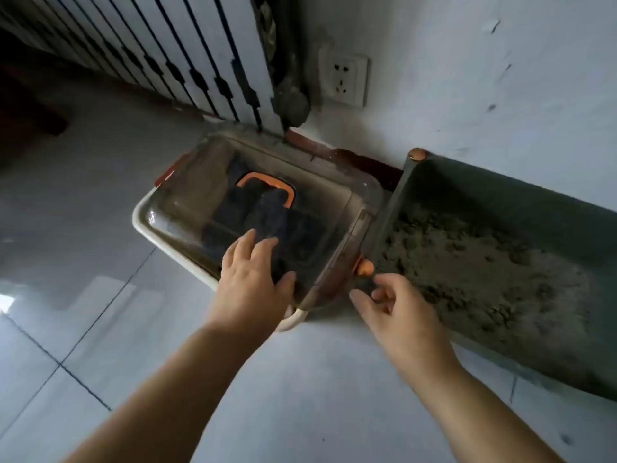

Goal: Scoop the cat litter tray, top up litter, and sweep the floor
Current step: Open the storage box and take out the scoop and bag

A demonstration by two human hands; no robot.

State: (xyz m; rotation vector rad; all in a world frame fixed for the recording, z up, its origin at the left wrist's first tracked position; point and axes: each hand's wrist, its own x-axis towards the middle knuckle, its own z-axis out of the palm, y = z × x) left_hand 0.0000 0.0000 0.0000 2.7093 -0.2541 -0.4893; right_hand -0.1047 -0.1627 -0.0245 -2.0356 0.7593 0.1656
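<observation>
Green litter tray (474,182), orange-handled (267,182) clear box (187,202), grey tiled floor (300,379).

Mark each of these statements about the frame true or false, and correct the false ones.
1. The left hand lies with straight fingers on the clear lid of the storage box. True.
2. The litter tray is empty. False: clumpy grey-brown litter covers its floor.
3. The lid's handle is orange. True.
4. The right hand holds a scoop. False: it holds nothing visible; its fingers are loosely curled just below the orange knob at the tray's near corner.
5. A plug sits in the wall socket. False: the socket is unused.
</observation>
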